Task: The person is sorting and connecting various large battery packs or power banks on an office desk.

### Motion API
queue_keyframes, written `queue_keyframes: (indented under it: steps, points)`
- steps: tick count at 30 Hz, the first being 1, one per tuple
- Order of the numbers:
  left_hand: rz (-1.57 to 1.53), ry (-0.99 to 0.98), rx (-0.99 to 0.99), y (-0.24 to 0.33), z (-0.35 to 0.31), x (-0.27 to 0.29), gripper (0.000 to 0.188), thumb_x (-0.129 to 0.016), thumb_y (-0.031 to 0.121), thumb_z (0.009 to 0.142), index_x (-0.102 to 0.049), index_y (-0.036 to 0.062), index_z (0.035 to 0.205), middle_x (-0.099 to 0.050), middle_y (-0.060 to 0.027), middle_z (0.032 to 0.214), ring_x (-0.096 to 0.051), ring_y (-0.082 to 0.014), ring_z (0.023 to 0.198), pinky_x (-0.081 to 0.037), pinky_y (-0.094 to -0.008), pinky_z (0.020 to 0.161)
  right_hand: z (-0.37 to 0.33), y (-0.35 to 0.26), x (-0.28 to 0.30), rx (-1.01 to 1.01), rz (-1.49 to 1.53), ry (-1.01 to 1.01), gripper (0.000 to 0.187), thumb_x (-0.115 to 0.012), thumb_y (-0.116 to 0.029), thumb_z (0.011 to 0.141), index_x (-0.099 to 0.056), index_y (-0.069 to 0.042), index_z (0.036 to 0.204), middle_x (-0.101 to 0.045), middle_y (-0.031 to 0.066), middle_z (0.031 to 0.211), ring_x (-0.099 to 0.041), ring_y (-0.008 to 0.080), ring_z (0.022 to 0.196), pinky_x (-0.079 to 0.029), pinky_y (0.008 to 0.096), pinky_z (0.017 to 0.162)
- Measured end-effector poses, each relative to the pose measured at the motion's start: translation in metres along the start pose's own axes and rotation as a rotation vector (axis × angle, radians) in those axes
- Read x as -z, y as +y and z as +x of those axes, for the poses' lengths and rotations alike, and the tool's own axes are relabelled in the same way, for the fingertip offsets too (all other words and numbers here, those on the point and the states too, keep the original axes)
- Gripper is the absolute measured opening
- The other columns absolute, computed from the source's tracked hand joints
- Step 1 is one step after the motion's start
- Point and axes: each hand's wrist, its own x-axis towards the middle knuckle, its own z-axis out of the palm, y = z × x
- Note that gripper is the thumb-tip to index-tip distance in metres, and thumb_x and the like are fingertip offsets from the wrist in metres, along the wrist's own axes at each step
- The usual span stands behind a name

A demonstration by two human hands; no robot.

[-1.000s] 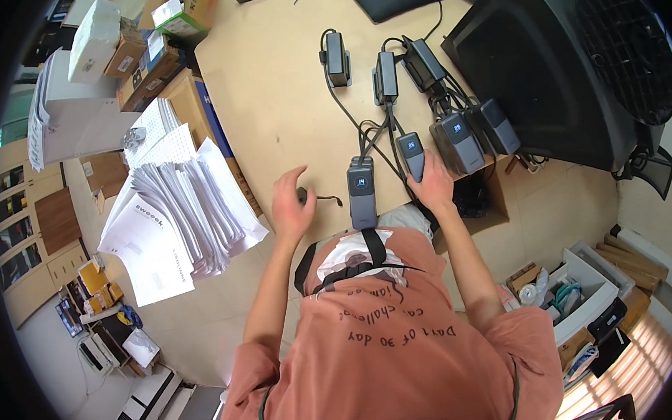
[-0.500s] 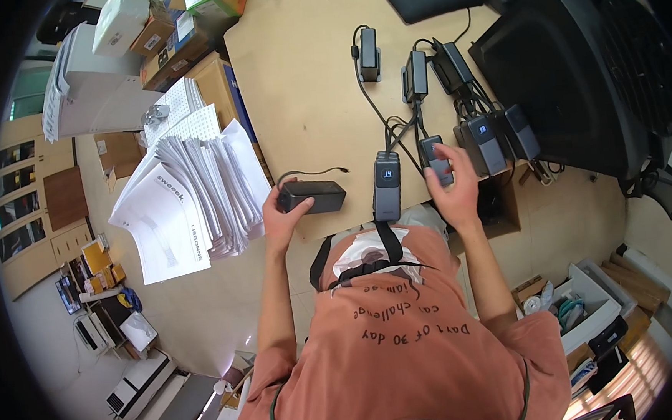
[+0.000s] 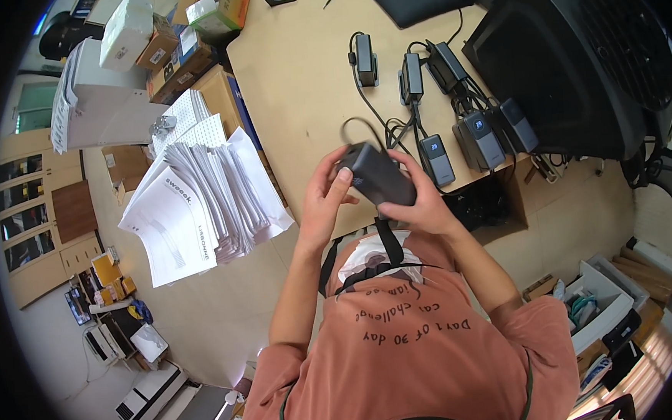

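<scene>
I hold a dark rectangular power bank (image 3: 378, 177) with both hands just above the near edge of the beige table (image 3: 297, 81). My left hand (image 3: 322, 205) grips its left end, with fingers on top. My right hand (image 3: 422, 203) wraps around its lower right end. A thin black cable (image 3: 361, 124) loops from its far end toward the other devices. Right beside my right hand, a similar grey power bank (image 3: 435, 159) lies on the table.
Several more power banks and chargers (image 3: 476, 140) lie cabled together at the table's right, with a big black case (image 3: 565, 57) behind them. A fanned pile of white flat packs (image 3: 204, 195) sits to the left. Cardboard boxes (image 3: 188, 57) stand at the back left, and bins (image 3: 596, 309) on the floor to the right.
My left hand has come in from the table's left edge and my right hand has left the table. Both now hold one dark power bank, lifted in front of my chest.
</scene>
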Motion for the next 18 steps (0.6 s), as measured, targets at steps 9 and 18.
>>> queue_keyframes:
  steps: [9, 18]
  points:
    - [-0.196, -0.114, 0.155, -0.041, 0.017, -0.04, 0.054, -0.069, 0.016, 0.096, -0.047, -0.0019, 0.142, -0.062, -0.0116, 0.128, -0.06, -0.0174, 0.115, -0.046, -0.0325, 0.101, -0.027, 0.013, 0.038, -0.101, 0.223, -0.165, 0.083, -0.075, -0.024, 0.086, -0.032, -0.001, 0.153, -0.053, 0.0098, 0.131, -0.055, 0.0172, 0.116, -0.047, 0.0325, 0.099]
    - [-0.173, -0.24, 0.319, -0.06, 0.015, -0.095, 0.054, -0.074, 0.012, 0.093, -0.051, -0.0072, 0.138, -0.062, -0.0114, 0.126, -0.062, -0.0126, 0.11, -0.052, -0.0293, 0.098, -0.035, 0.015, 0.064, 0.304, -0.64, 0.577, 0.042, -0.062, -0.027, 0.098, -0.057, -0.003, 0.133, -0.059, 0.0106, 0.12, -0.057, 0.0215, 0.103, -0.045, 0.0339, 0.095]
